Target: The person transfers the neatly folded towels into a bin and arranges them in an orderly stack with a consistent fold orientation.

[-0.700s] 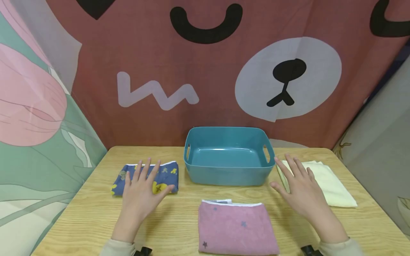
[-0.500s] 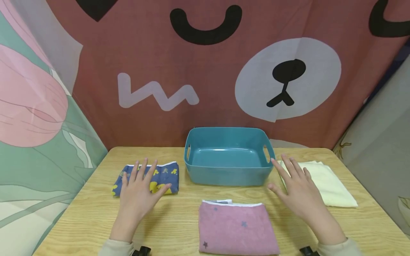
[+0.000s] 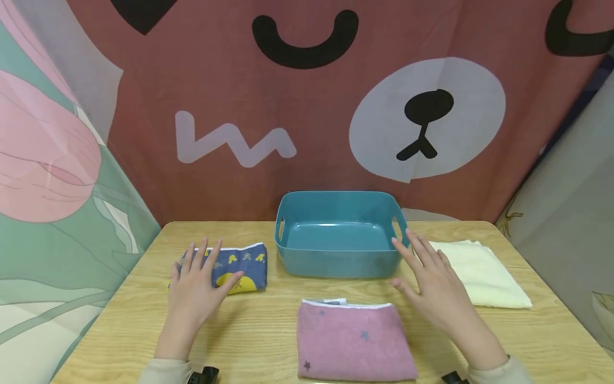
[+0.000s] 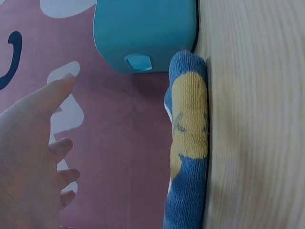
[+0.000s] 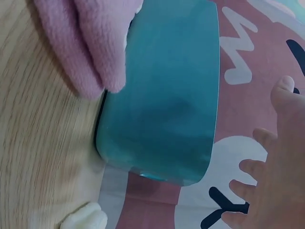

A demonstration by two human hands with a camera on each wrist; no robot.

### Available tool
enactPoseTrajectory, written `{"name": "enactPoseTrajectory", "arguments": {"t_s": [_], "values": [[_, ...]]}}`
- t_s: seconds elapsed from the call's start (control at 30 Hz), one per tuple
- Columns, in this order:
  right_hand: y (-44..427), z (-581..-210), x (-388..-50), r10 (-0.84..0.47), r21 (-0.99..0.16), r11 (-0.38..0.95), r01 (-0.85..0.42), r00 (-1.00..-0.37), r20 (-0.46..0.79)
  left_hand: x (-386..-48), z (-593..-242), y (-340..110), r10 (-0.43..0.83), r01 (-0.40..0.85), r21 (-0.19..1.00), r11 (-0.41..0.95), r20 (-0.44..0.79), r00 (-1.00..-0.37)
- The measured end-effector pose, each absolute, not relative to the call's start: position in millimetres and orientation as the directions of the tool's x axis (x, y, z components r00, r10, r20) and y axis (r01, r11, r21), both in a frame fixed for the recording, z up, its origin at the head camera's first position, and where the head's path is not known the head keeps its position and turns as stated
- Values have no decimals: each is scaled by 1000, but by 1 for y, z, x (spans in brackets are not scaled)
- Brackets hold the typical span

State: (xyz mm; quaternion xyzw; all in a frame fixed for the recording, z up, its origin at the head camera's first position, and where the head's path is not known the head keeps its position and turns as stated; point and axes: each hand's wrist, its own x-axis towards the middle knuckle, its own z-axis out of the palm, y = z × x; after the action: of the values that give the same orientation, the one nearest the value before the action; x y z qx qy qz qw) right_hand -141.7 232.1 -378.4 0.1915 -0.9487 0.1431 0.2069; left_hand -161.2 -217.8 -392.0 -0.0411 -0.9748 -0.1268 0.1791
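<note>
My left hand point(image 3: 194, 293) hovers with spread fingers over the near left part of a folded blue cloth point(image 3: 247, 266) with yellow patterns. In the left wrist view a gap shows between that hand and the cloth. My right hand point(image 3: 434, 288) is held above the table, fingers apart, between a teal plastic bin point(image 3: 336, 264) and a folded pale yellow cloth point(image 3: 494, 277). Its fingertips overlap the bin's right end in the head view, but the right wrist view shows them apart from it. A folded pink cloth point(image 3: 355, 341) with small stars lies between the hands. Neither hand holds anything.
The wooden table point(image 3: 259, 341) carries the three cloths and the bin. The bin stands at the back edge, its inside bare and a handle slot in each end. A printed bear curtain point(image 3: 230, 186) hangs right behind, and patterned drapes flank both sides.
Both hands have drifted to the left in the head view, the right one toward the bin's right end. The cloths and bin stay in place; the view has shifted slightly.
</note>
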Motion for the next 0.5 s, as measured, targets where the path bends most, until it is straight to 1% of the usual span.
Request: {"name": "enactPoseTrajectory", "arguments": {"t_s": [0.23,0.5], "values": [[223,-379,-141,-326,-192,872,-451,-826,459,-161,-392,-230,16,115,283,952,331,-944],[213,-383,-137,-346,-191,858,-477,-810,473,-161,-391,-241,1,105,299,948,329,-944]]}}
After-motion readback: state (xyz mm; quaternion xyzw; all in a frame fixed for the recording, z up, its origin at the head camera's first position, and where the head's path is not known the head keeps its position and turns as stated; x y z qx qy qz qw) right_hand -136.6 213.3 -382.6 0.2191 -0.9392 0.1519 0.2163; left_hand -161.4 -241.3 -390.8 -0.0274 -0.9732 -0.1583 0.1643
